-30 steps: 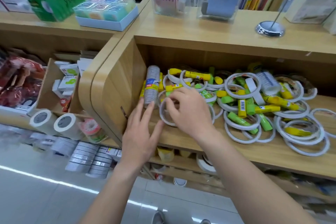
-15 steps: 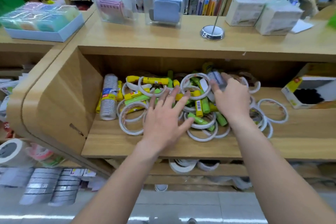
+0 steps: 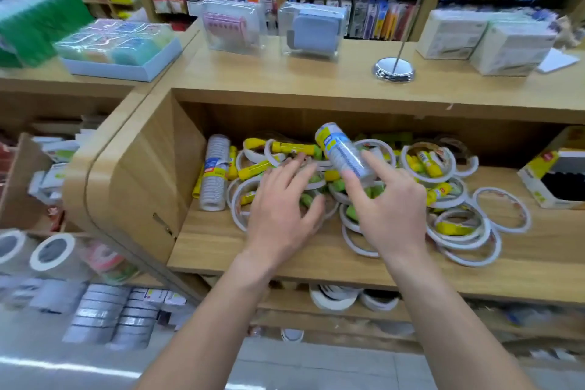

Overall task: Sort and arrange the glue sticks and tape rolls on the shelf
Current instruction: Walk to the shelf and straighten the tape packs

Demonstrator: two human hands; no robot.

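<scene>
A tape pack (image 3: pixel 343 150) was gripped in the right hand (image 3: pixel 391 212), the left hand (image 3: pixel 283 203) was spread open, and the mixed pile (image 3: pixel 456 228) was judged mostly unsorted.

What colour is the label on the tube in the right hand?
Yellow and blue, on the clear-wrapped tube in the right hand; head view.

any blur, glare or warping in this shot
Head view: fairly sharp at the centre, where the right hand holds the wrapped tape pack; motion blur smears the left edge, the green pack and large tape rolls; a glare streak crosses the floor; wide-angle bowing curves the shelf top.
</scene>
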